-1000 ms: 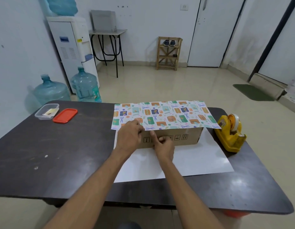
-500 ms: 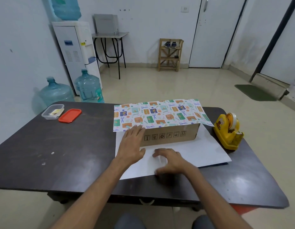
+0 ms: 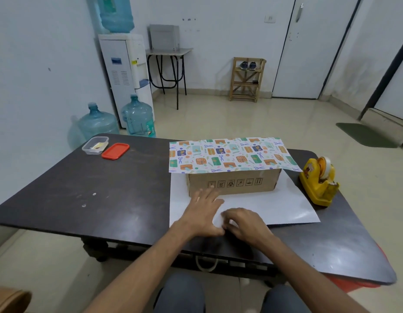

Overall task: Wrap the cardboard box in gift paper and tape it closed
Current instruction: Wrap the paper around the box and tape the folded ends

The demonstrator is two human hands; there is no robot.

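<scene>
Left hand (image 3: pixel 205 213) spread flat on gift paper (image 3: pixel 275 206); right hand (image 3: pixel 245 224) pinching its edge

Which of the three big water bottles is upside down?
The top bottle, mounted neck down on the white dispenser. The left floor bottle and right floor bottle stand neck up.
</scene>
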